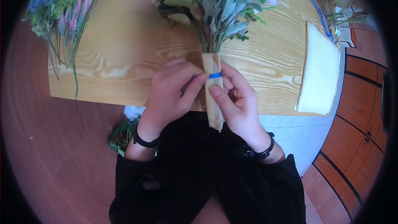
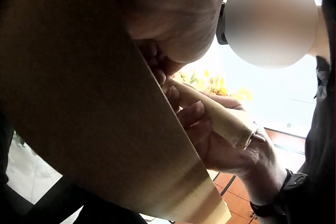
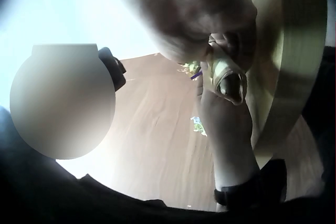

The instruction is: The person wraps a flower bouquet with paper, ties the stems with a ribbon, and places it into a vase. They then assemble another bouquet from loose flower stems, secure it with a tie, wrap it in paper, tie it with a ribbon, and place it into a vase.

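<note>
A bouquet [image 1: 224,12] of leaves and pale flowers lies on the table, its stems in a beige paper wrap [image 1: 213,108] that reaches past the front edge. A blue band [image 1: 215,75] circles the wrap. The left hand [image 1: 176,87] pinches the band at its left side between thumb and fingers. The right hand [image 1: 238,101] grips the wrap from the right, thumb on top. In the left wrist view the wrap [image 2: 226,121] lies against the right hand's fingers; in the right wrist view its rolled end [image 3: 229,82] shows below the hands.
On the wooden table [image 1: 265,87], blue and pink flower stems [image 1: 74,25] lie at the left. Pale sheets [image 1: 319,72] lie at the right, with blue twisted ties [image 1: 321,12] behind them. Greenery [image 1: 121,136] is below the front edge, and orange cabinets [image 1: 358,87] stand at the far right.
</note>
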`<state>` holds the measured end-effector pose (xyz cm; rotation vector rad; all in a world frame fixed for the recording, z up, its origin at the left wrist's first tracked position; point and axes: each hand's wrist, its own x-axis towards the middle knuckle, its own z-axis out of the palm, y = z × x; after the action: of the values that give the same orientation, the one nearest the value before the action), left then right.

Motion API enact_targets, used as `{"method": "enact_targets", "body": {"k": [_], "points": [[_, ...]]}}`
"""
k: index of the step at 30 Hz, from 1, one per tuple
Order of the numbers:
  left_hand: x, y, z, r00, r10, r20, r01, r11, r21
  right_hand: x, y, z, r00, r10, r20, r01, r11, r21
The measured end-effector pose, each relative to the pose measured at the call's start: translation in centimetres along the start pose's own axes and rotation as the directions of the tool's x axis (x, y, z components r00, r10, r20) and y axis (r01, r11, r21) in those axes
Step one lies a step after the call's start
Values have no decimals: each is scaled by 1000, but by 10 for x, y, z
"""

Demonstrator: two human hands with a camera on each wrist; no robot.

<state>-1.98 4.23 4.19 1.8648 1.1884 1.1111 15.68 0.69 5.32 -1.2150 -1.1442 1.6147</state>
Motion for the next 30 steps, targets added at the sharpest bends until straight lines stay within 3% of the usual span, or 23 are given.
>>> {"method": "enact_targets", "body": {"k": [1, 3, 5, 7, 9, 10, 11, 12, 13, 15, 16, 18, 19, 21, 22, 23, 24, 25, 27, 28, 30], "points": [[1, 2, -3, 999, 28, 21, -28, 1000, 0, 0, -1, 2, 1000, -7, 13, 5, 987, 158], [0, 9, -10, 997, 75, 11, -75, 997, -3, 0, 2, 2, 999, -31, 45, 23, 986, 166], [3, 18, -14, 993, 118, -1, -118, 993, -6, 2, 3, 1, 971, 23, 238, -129, 890, 437], [10, 35, -24, 978, 206, 16, -206, 973, 103, 7, 4, 1, 947, 10, 321, -164, 875, 456], [18, 47, -27, 975, 220, 41, -224, 958, 180, 12, 12, 7, 895, -11, 446, -351, 600, 719], [21, 51, -27, 971, 223, 81, -237, 925, 296, 14, 17, 9, 894, -21, 448, -346, 601, 720], [24, 53, -28, 968, 221, 119, -251, 878, 409, 17, 23, 11, 868, -94, 487, -383, 497, 778], [27, 52, -26, 967, 227, 119, -256, 872, 416, 20, 28, 12, 840, -169, 516, -425, 386, 818], [29, 49, -21, 969, 211, 131, -248, 855, 455, 21, 32, 11, 837, -177, 518, -424, 388, 818], [33, 48, -12, 969, 199, 147, -246, 834, 493, 23, 38, 6, 833, -184, 521, -486, 203, 850], [34, 48, -8, 974, 160, 160, -219, 849, 481, 20, 32, 3, 835, -188, 517, -483, 203, 852], [37, 49, 0, 976, 124, 177, -194, 863, 467, 13, 16, -3, 911, 224, 346, -412, 456, 789], [38, 49, 4, 976, 121, 179, -194, 859, 474, 13, 18, -4, 912, 227, 342, -410, 453, 791], [37, 48, 9, 975, 113, 189, -192, 858, 476, 14, 23, -3, 996, 90, 24, -87, 809, 581], [36, 45, 9, 975, 123, 184, -198, 860, 471, 14, 20, -6, 995, 93, 23, -89, 807, 583], [34, 43, 10, 975, 131, 181, -202, 862, 466, 13, 12, -12, 981, -133, -143, 155, 975, 160], [32, 41, 10, 975, 124, 186, -199, 864, 462, 11, 5, -18, 900, -395, -184, 325, 890, -321], [31, 39, 11, 974, 120, 190, -195, 873, 447, 12, 1, -26, 903, -386, -189, 315, 894, -319], [29, 35, 12, 974, 114, 196, -190, 880, 434, 18, -6, -36, 864, -498, 72, 478, 768, -426], [28, 32, 13, 976, 125, 176, -189, 891, 414, 18, -11, -33, 892, -450, 42, 438, 839, -322], [25, 31, 12, 980, 129, 151, -179, 901, 396, 22, -6, -33, 894, -446, 42, 435, 842, -318]]}}
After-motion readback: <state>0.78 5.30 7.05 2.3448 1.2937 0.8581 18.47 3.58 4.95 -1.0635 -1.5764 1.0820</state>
